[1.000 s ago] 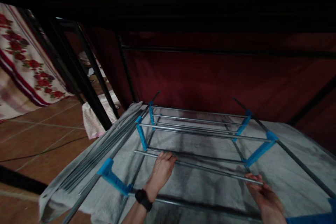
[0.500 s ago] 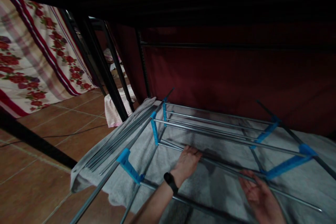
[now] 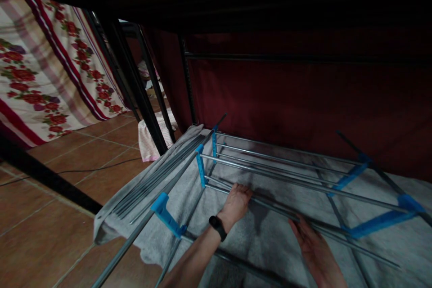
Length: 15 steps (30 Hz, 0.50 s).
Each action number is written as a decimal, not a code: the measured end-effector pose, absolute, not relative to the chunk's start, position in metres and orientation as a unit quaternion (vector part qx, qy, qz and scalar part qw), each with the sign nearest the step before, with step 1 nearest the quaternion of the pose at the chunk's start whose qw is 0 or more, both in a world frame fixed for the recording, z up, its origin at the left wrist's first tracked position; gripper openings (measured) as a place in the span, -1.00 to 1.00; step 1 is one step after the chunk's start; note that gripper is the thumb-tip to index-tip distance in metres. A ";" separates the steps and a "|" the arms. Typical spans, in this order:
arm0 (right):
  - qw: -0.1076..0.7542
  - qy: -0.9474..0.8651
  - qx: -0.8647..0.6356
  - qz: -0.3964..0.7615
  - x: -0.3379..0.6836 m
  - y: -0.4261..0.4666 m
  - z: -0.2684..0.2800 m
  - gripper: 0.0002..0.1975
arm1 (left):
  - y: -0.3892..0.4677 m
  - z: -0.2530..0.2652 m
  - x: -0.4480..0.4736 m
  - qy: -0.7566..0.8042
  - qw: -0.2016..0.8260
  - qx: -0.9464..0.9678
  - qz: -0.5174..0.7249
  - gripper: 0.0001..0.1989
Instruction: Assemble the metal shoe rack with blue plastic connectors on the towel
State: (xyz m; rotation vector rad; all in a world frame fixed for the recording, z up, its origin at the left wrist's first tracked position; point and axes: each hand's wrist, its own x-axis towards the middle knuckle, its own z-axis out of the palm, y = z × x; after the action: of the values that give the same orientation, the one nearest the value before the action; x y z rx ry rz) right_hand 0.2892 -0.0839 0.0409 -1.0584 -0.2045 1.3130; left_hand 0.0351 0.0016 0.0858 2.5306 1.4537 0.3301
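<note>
Steel tubes joined by blue plastic brackets (image 3: 168,216) form a rack on a grey blanket. My left hand (image 3: 238,200), with a black band on its wrist, is closed over a loose metal tube (image 3: 276,208) low in the rack's middle. Farther along, my right hand (image 3: 313,247) touches the same tube with fingers mostly straight and the thumb apart. The tube's free right end rests out past the blue bracket (image 3: 381,222) on the right. Beside the tube, a fixed crossbar (image 3: 219,189) runs from the left bracket, partly hidden by my left hand.
Several loose tubes (image 3: 158,177) lie bundled on the left of the grey blanket (image 3: 175,247). Black metal posts (image 3: 141,94) stand at the left, with a dark frame overhead. A dark red cloth (image 3: 286,99) hangs behind. A cable (image 3: 101,168) crosses the tiled floor.
The loose tube has shifted left, its free end drawing in toward the right bracket. My right hand has moved left with it; my left hand stays on the tube, slightly farther left.
</note>
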 end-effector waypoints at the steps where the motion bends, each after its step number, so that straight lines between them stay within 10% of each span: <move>1: 0.661 -0.093 -0.465 0.581 0.289 -0.083 0.041 -0.67 | 0.003 0.087 0.035 0.494 0.108 0.856 0.108 -0.68; 15: 0.668 -0.123 -0.465 0.567 0.292 -0.070 0.039 -0.65 | 0.008 0.085 0.033 0.499 0.089 0.856 0.099 -0.67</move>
State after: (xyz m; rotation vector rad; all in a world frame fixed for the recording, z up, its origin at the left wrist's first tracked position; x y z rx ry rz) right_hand 0.2917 -0.0700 0.0394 -1.0496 -0.2771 1.2796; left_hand 0.0328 0.0075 0.0849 2.5476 1.4837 0.2948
